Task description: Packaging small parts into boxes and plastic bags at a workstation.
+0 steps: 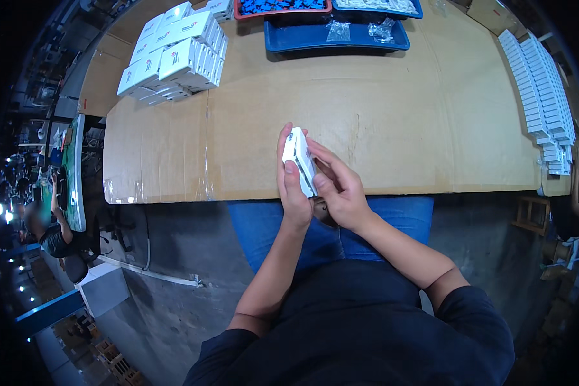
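The left hand (294,198) and the right hand (346,199) both have their grip around a small, white, box-shaped thing (297,149). It is by the near edge of the brown, cardboard-topped worktop (418,128).

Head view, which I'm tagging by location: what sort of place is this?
Probably a light assembly or packing workshop: a stack of white cases, a red tray of small blue parts, and another person at a separate bench.
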The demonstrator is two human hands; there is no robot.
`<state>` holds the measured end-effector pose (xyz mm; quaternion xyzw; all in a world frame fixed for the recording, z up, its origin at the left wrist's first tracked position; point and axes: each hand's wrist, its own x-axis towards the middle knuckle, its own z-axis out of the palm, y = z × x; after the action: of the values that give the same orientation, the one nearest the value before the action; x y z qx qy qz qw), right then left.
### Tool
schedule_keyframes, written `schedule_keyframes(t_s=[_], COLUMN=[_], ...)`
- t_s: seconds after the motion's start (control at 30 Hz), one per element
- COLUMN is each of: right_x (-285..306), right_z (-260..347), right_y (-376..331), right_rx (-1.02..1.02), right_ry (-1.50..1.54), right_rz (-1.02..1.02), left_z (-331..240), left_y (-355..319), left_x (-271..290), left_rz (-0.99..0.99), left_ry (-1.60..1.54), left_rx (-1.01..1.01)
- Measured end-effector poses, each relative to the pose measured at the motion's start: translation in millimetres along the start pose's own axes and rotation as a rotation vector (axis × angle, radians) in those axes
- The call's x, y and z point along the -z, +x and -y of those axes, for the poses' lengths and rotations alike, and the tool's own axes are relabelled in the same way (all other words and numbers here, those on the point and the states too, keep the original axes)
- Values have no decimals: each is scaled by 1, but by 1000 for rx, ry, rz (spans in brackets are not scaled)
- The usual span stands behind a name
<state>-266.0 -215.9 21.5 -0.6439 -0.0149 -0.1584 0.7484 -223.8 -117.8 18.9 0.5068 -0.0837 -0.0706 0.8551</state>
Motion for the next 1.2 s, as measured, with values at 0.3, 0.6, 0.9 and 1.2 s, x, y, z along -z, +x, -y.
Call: schedule_keyframes(t_s=[0.3, 0.6, 0.9, 1.2], right_x=[23, 9, 3, 6], right_z=[27, 30, 28, 20], right_y=[18, 8, -4, -9], right_rx=[-731, -580, -507, -300], right_ry=[304, 374, 379, 153], right_rz=[23, -75, 23, 84], left_z=[3, 6, 17, 13], left_y=[2, -5, -8, -14], left_x=[6, -3, 4, 1], left_rz=[176, 8, -93, -76], left_ry=[453, 725, 643, 486], left_rx=[-220, -352, -470, -379])
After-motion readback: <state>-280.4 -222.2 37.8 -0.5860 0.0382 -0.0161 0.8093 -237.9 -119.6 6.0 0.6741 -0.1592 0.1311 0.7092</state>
